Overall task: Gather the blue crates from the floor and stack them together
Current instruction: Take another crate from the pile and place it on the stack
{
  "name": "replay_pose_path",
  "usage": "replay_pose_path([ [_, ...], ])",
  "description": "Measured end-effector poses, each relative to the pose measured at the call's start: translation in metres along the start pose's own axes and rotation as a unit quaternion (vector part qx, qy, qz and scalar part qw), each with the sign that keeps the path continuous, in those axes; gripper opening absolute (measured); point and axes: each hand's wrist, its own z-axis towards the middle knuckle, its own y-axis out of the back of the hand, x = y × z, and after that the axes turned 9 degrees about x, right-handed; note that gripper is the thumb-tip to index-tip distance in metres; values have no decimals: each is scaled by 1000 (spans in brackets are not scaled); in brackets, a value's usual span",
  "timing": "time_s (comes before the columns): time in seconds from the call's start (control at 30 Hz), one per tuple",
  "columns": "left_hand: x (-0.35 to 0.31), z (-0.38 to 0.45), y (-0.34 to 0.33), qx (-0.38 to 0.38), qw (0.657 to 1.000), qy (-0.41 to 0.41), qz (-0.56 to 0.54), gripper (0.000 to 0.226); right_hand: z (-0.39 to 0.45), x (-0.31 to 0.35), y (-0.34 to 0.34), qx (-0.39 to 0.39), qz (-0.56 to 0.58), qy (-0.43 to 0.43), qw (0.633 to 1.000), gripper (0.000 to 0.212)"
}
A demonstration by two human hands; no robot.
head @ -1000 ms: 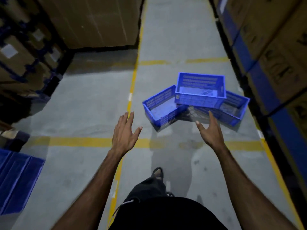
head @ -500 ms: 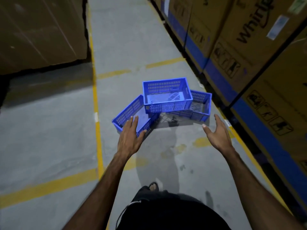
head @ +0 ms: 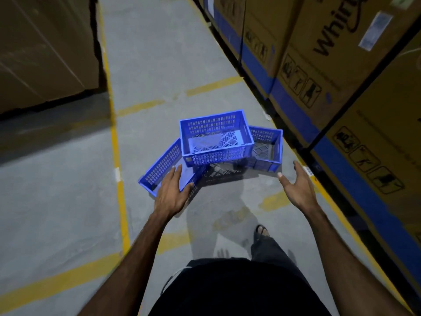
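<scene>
Reaching forward over a grey concrete floor (head: 68, 201), both bare hands are held out with nothing in them. Left hand (head: 172, 195): palm down, fingers (head: 176, 173) straight and loosely spread, seen over the near end of the left crate (head: 159, 169); contact with its rim cannot be told. Right hand (head: 297, 187): palm turned inward, fingers wide and relaxed, apart from the crates, near the right crate (head: 266, 144).

Crates, blue, slotted walls, three in a cluster on the aisle floor ahead:
- Top crate (head: 216, 137): upright, open side up, resting across the other two and bridging the gap between them.
- Left crate: angled away to the left, partly under the top crate.
- Right crate: partly under the top crate, just beside the boxes along the right side.

Surroundings:
- Yellow lines (head: 118, 156) painted on the floor, one long stripe running up the aisle left of the crates, shorter dashes crossing it.
- Cardboard boxes (head: 341, 65) with blue bands and printed handling symbols, lining the right side.
- Plain brown cartons (head: 45, 46) at upper left.
- One sandalled foot (head: 262, 231) below the right hand, dark clothing at the bottom edge.
</scene>
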Motion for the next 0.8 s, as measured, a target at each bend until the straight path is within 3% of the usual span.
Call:
replay_pose_path([
  [0.3, -78, 69, -19, -68, 993, 69, -64, 85, 145, 16, 81, 73, -36, 16, 997, 70],
  [0.5, -82, 97, -12, -104, 984, 131, -69, 88, 236, 22, 95, 139, -61, 44, 987, 73],
  [0.63, -84, 117, 1, -107, 982, 144, -49, 83, 286, 31, 85, 160, -65, 56, 983, 55],
  [0.8, -73, 162, 20, -93, 982, 159, -48, 82, 346, 31, 63, 177, -67, 34, 981, 81],
])
